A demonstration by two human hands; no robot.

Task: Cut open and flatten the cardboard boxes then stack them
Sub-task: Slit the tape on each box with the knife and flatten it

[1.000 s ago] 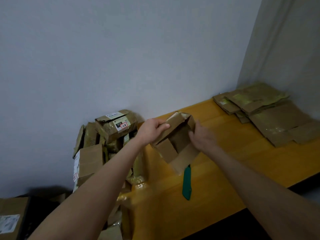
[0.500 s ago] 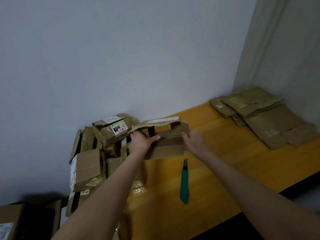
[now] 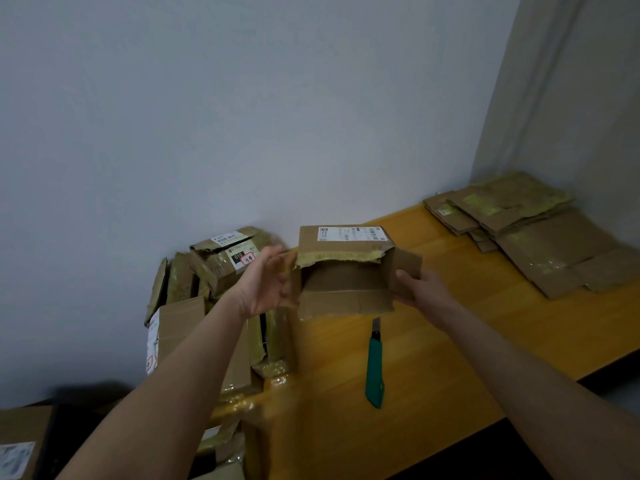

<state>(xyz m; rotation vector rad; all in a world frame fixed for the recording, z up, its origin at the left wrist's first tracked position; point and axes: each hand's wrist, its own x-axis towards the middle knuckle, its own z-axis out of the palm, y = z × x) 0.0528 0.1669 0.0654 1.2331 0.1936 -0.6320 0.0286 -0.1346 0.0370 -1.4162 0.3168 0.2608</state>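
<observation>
one open box [image 3: 343,249], one knife [image 3: 375,370], one table [image 3: 460,344], left hand [image 3: 265,287], right hand [image 3: 420,289]; left pile [image 3: 221,263], far-right flat stack [image 3: 540,244]: too overlapped to count.

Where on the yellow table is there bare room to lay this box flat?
Bare table lies between the knife and the flattened stack, and along the near edge right of the knife. Crowded: the piled boxes at the left end.

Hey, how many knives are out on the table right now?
1. The green knife lies on the table, just in front of the box that the right hand holds. Another could be hidden under the flattened cardboard.
</observation>
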